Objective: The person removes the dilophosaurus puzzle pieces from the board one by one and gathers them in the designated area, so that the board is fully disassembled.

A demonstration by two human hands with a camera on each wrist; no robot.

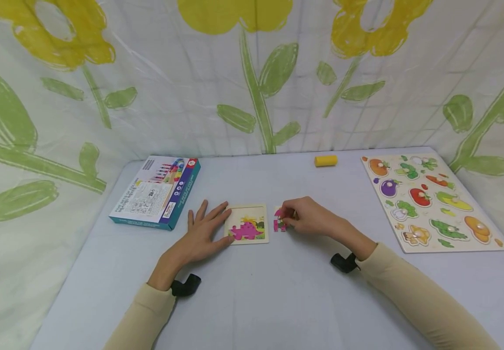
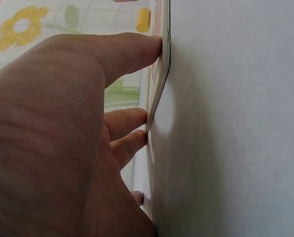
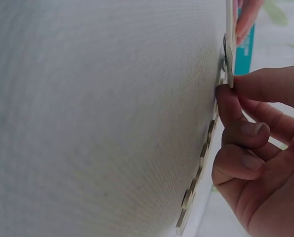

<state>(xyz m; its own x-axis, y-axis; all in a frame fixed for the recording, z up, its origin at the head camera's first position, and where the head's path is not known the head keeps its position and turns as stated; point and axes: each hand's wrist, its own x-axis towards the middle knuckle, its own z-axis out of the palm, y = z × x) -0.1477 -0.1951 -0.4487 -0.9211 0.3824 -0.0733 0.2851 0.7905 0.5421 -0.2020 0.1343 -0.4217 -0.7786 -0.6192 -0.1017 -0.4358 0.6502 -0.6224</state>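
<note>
Left hand (image 1: pixel 205 232) should just steady the puzzle tray (image 1: pixel 238 214), mid-table, without nudging it; right hand (image 1: pixel 312 217) should take the puzzle piece (image 3: pixel 230 71) by its edges and line up tabs before pressing flat. Left fingers are spread wide, thumb and fingertips touching the tray's left side. Right thumb and index finger pinch the piece, just right of the tray; its outline's partly hidden.
</note>
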